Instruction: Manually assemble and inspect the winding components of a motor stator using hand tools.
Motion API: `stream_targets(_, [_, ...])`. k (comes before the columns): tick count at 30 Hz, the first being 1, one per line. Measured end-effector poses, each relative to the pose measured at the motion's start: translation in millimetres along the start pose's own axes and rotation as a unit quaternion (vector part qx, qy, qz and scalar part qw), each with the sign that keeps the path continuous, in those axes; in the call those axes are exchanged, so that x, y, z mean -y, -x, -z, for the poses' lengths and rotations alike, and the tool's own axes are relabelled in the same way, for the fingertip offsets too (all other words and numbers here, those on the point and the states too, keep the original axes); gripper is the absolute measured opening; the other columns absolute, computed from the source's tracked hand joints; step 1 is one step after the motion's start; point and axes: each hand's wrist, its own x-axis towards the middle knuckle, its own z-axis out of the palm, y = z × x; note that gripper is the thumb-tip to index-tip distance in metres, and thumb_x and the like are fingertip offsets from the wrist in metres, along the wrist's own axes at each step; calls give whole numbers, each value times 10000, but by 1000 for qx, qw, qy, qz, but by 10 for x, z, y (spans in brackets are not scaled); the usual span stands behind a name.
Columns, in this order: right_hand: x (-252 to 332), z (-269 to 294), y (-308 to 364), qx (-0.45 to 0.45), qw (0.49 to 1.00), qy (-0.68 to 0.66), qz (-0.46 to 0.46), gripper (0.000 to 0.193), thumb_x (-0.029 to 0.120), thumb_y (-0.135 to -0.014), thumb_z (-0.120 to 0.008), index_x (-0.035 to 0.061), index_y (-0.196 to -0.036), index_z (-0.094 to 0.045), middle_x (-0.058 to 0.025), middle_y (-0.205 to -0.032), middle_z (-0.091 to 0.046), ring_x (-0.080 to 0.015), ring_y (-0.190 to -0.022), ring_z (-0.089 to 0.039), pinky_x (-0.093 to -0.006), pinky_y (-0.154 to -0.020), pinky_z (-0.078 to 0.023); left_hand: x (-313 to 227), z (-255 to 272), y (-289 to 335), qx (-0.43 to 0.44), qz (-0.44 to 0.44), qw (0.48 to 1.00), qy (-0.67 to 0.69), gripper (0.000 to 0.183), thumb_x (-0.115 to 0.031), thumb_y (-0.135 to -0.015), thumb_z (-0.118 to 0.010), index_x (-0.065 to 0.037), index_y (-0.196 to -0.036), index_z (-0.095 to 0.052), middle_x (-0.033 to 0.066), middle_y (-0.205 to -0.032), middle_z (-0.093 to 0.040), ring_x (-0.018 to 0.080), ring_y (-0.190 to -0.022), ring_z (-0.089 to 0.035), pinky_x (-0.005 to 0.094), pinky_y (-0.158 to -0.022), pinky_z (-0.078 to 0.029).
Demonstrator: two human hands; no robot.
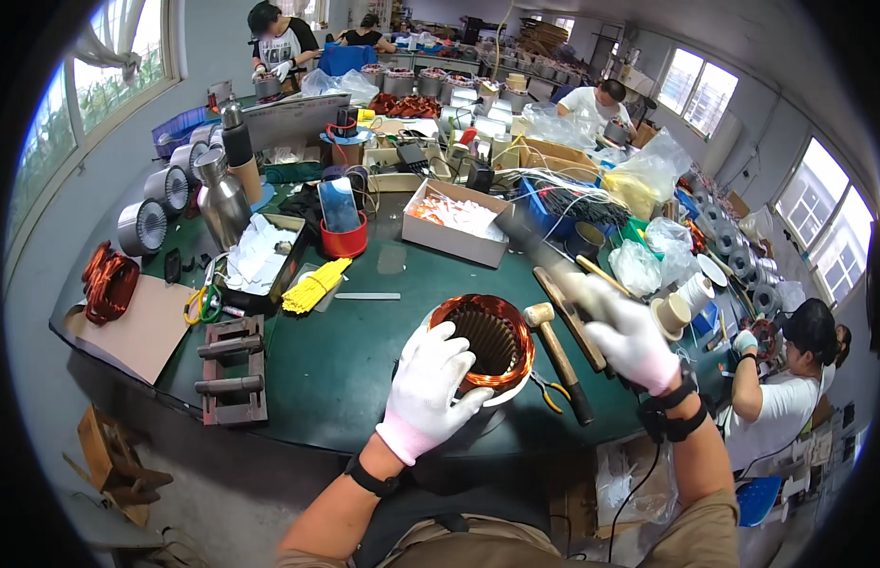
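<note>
A stator with a ring of copper windings and a slotted core stands upright near the table's front edge. My white-gloved left hand lies over its left rim, fingers spread on the windings. My gloved right hand is raised to the right of the stator, smeared by motion. A long dark tool, also blurred, reaches up and left from its fingers; its exact kind cannot be told. Between my hands lie a mallet with a black grip, a wooden bar and yellow-handled pliers.
A carton of white and orange slips stands beyond the stator. Yellow sleeves, a red round holder and a metal frame are to the left. Spools stand at right. A co-worker sits at the right edge.
</note>
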Motion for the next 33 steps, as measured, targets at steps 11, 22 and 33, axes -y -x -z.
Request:
stream_targets(11, [16,-173,-201,115,993,-7,-15,598,242,-924,-733,34,-1461,-574,-270,-1140,-714,-435,-1006,-698,-423,-933,-550,31,16,2,10,-9,1000,13,466,-220,-732,-874,-23,-1124,-716,148,-1228,-677,393,-1297,-588,550,-1177,-408])
stream_targets(22, [-1130,-924,622,-29,984,131,-115,655,79,-843,-748,27,-1466,-551,-245,-1212,-679,-449,-1118,-658,-498,-964,-539,-46,246,130,67,-5,997,26,707,-191,-807,-836,-21,-1443,-577,212,-1462,-572,438,-1381,-528,530,-1189,-403])
stream_targets(33, [-464,-1813,1027,-109,988,104,-37,249,14,-835,-709,34,-1072,-636,-194,-1065,-632,-424,-1054,-605,-509,-902,-488,656,1423,697,134,200,962,-128,434,-162,-918,-742,-24,-1321,-659,199,-1348,-673,368,-1265,-640,435,-1108,-496])
